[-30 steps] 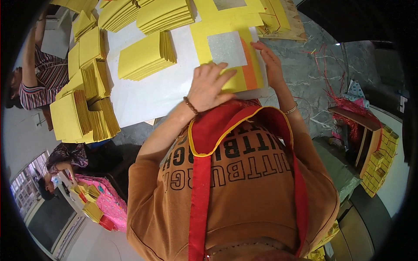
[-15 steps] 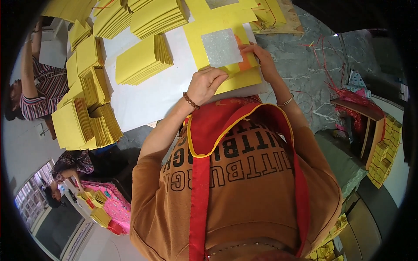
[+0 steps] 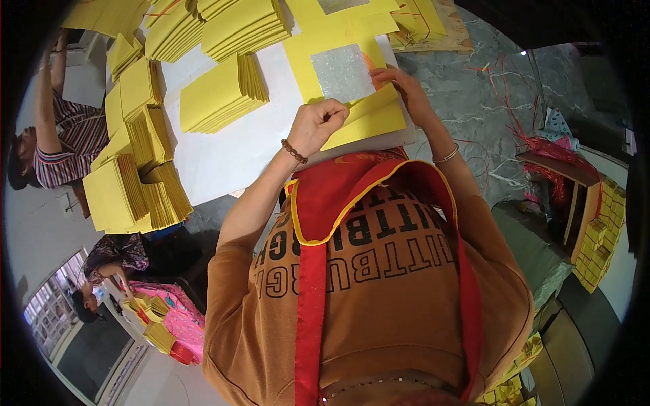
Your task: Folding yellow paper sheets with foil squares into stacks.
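In front of me on the white tabletop (image 3: 223,159) lies a yellow paper sheet (image 3: 369,122) with a silver foil square (image 3: 342,71) and an orange patch, mostly covered, beside the foil. The sheet's near edge is folded up over the lower part of the foil. My left hand (image 3: 317,127) is closed in a pinch at the left end of this fold. At the right end, the bent fingers of my right hand (image 3: 405,93) grip the folded edge; its thumb is mostly hidden. To the left rests a stack of folded yellow paper (image 3: 220,95).
More folded yellow stacks (image 3: 118,189) line the table's left side and far edge. Another foil-marked sheet (image 3: 342,7) lies beyond mine. Two people work at the left, one in a striped shirt (image 3: 81,139). Red strings (image 3: 518,122) hang over the grey marbled surface at the right.
The near edge of the yellow sheet has been raised and folded away from me, covering most of the orange patch. My left hand has shifted slightly left.
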A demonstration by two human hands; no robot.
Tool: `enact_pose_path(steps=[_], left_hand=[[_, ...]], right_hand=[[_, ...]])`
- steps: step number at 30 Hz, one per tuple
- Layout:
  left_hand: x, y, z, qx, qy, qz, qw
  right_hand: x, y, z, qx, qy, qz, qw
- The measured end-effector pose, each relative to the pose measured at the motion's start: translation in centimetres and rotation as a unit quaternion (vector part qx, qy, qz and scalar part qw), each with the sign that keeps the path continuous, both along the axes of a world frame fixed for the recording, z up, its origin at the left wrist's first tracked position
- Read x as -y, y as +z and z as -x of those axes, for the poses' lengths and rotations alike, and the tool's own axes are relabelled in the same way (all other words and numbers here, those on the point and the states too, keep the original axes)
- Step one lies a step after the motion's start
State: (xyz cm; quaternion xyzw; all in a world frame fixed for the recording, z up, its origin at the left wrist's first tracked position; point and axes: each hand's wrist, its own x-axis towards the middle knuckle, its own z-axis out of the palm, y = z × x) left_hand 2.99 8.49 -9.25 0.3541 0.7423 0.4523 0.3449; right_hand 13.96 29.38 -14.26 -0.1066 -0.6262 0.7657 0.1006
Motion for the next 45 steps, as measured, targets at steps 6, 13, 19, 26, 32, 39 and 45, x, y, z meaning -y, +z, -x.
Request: enact_pose_path(steps=[6, 13, 19, 26, 32, 39, 45], left_hand=[[-0.1, -0.2, 0.7, 0.083, 0.041, -0.004, 0.996], [-0.2, -0.2, 0.7, 0.112, 0.028, -0.007, 0.993], [-0.2, 0.5, 0.5, 0.100, 0.035, 0.023, 0.994], [-0.1, 0.9, -0.6, 0.068, 0.012, -0.003, 0.998], [-0.6, 1.5, -2.0, -0.425, -0.181, -0.061, 0.885], [-0.7, 1.4, -2.0, -0.447, -0.187, -0.043, 0.874], [-0.7, 1.5, -1.2, -0.422, -0.204, -0.015, 0.883]], right_hand=[[-0.7, 2.7, -0.7, 0.037, 0.107, -0.042, 0.993], [-1.6, 2.2, -0.5, 0.028, 0.157, -0.123, 0.980], [-1.4, 2.6, -0.6, 0.031, 0.155, -0.122, 0.980], [-1.5, 1.8, -0.5, 0.014, 0.154, -0.142, 0.978], [-1.1, 2.7, -0.6, 0.036, 0.126, -0.079, 0.988], [-1.1, 2.5, -0.3, 0.068, 0.102, -0.093, 0.988], [-1.1, 2.3, -0.3, 0.065, 0.094, -0.079, 0.990]])
